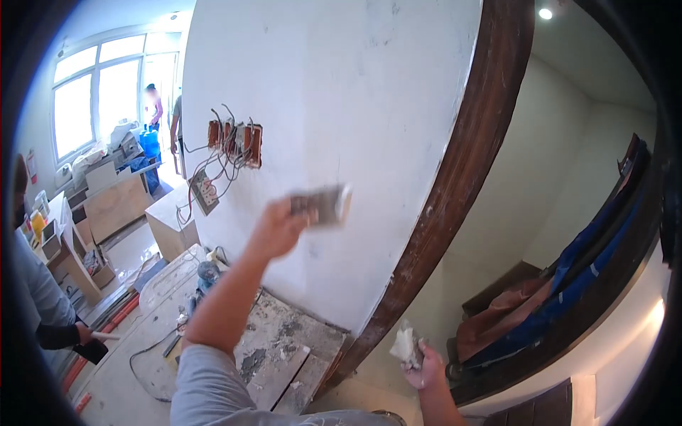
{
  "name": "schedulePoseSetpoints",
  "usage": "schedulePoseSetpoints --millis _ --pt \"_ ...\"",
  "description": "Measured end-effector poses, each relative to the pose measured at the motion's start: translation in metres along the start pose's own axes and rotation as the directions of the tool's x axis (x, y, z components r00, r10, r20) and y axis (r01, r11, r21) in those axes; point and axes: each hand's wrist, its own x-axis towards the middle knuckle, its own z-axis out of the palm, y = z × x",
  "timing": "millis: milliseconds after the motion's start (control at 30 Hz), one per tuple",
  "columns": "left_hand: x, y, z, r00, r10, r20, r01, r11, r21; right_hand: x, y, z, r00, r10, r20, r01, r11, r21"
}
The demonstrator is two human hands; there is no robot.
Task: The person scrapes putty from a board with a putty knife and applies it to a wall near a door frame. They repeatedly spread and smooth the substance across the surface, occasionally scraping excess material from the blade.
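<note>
My left hand (pixel 278 228) is closed round a wide putty knife (pixel 323 206), blurred by motion, its pale edge close to the white wall (pixel 376 128). Lower right, in front of the doorway, my right hand (pixel 428 369) grips a putty-smeared scraper (pixel 408 346) that carries a lump of white putty. The wall bears grey smudges and faint patches. Left of the putty knife, bare wires spill from an opened electrical box (pixel 236 142), and a socket plate (pixel 204 192) hangs from them.
A dark wooden door frame (pixel 455 163) borders the wall. Below stands a stained worktable (pixel 273 355) with debris. At the left, a person (pixel 42 305) in a grey shirt holds a pale stick. Blue and brown cloths (pixel 554 284) hang at the right. Others stand by the far windows.
</note>
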Motion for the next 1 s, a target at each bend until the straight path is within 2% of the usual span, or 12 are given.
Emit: schedulePoseSetpoints --millis 33,133,167,233,300,400,567,633,800,833,967,1000 --pt "0.036 0.023 -0.019 0.978 0.209 0.001 -0.203 0.951 0.231 0.002 0.004 -0.008 0.998 0.043 0.04 -0.044 0.999 0.029" --pt "0.131 0.112 -0.036 0.858 0.506 -0.09 -0.409 0.778 0.477 -0.002 0.02 -0.015 0.998 0.05 -0.047 -0.049 0.998 0.03" --pt "0.163 0.127 -0.036 0.71 0.701 -0.069 -0.535 0.6 0.595 -0.002 0.025 -0.019 0.997 0.059 -0.046 -0.058 0.998 0.035" --pt "0.216 0.16 -0.031 0.609 0.793 0.021 -0.565 0.415 0.713 0.0 0.034 -0.031 0.996 0.078 -0.048 -0.076 0.996 0.046" --pt "0.239 0.194 -0.019 0.663 0.745 0.071 -0.48 0.351 0.804 0.006 0.04 -0.046 0.995 0.089 -0.039 -0.088 0.996 0.024" --pt "0.263 0.224 -0.008 0.649 0.743 0.164 -0.535 0.293 0.792 0.007 0.043 -0.058 0.996 0.089 -0.02 -0.088 0.996 0.03" --pt "0.279 0.243 0.016 0.627 0.765 0.15 -0.487 0.234 0.841 -0.002 0.036 -0.064 0.993 0.062 -0.098 -0.068 0.996 -0.058" --pt "0.29 0.238 0.025 0.615 0.776 0.141 -0.467 0.214 0.858 -0.013 0.031 -0.059 0.992 0.048 -0.121 -0.068 0.984 -0.165" --pt "0.289 0.171 0.06 0.527 0.837 0.143 -0.44 0.125 0.889 -0.011 0.035 -0.077 0.997 0.04 0.064 -0.036 0.997 -0.062" --pt "0.276 0.159 0.062 0.552 0.817 0.166 -0.45 0.124 0.884 -0.011 0.035 -0.08 0.995 0.041 0.093 -0.035 0.998 -0.057" --pt "0.235 0.131 0.054 0.516 0.834 0.194 -0.553 0.152 0.819 -0.024 0.037 -0.071 0.999 0.012 -0.034 -0.014 0.998 -0.058" --pt "0.234 0.142 0.046 0.556 0.813 0.172 -0.537 0.193 0.821 -0.022 0.039 -0.077 0.998 0.014 -0.059 -0.017 0.998 -0.056"
